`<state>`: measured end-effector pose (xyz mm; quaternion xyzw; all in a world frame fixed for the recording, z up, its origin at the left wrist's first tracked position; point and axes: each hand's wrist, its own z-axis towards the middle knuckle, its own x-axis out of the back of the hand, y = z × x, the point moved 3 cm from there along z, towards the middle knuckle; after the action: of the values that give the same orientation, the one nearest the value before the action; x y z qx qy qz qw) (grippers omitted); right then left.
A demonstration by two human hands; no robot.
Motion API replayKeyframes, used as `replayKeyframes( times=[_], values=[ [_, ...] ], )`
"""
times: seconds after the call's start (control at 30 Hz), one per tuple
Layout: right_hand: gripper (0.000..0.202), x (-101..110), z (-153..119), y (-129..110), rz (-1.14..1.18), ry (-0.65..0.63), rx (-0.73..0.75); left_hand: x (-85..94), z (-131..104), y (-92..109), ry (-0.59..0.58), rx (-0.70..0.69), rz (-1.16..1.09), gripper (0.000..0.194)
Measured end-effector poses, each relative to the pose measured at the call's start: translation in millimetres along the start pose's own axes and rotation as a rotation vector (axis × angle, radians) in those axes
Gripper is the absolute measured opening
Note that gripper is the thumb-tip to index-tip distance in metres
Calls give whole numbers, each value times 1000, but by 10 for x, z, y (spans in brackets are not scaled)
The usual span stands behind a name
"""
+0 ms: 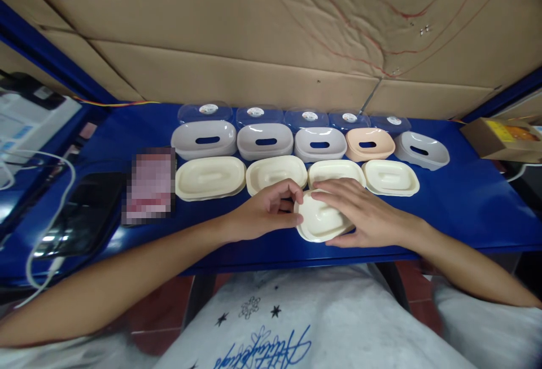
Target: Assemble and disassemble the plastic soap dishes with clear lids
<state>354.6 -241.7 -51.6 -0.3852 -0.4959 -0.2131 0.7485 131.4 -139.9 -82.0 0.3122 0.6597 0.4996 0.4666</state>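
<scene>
Near the front edge of the blue table, a cream oval tray [320, 219] is held between both hands. My left hand [277, 206] pinches its left end with thumb and fingers. My right hand [359, 211] wraps round its right end, fingers over the top and thumb below. Just behind stands a row of similar cream trays [210, 177]. Behind these is a row of oval dishes with slots, mostly grey [203, 142] and one peach [370, 144]. Clear lids [254, 116] with round stickers lie at the back.
A dark phone [82, 213] and white cable [70, 188] lie at the left, beside a pixelated flat item [149, 185]. A cardboard box [503, 137] stands at the right. Cardboard sheeting [212, 58] rises behind the blue table [457, 211].
</scene>
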Motion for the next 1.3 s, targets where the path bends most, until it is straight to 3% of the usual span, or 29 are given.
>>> replayKeyframes(
  times=[0.63, 1.1, 1.3],
  values=[
    [85, 402, -158, 333, -201, 254, -140, -10, -16, 91, -25, 86, 148, 26],
    [74, 490, -221, 505, -258, 240, -220, -26, -18, 116, -43, 116, 182, 25],
    [59, 522, -283, 632, -291, 245, -246, -29, -23, 116, -50, 115, 194, 26]
  ],
)
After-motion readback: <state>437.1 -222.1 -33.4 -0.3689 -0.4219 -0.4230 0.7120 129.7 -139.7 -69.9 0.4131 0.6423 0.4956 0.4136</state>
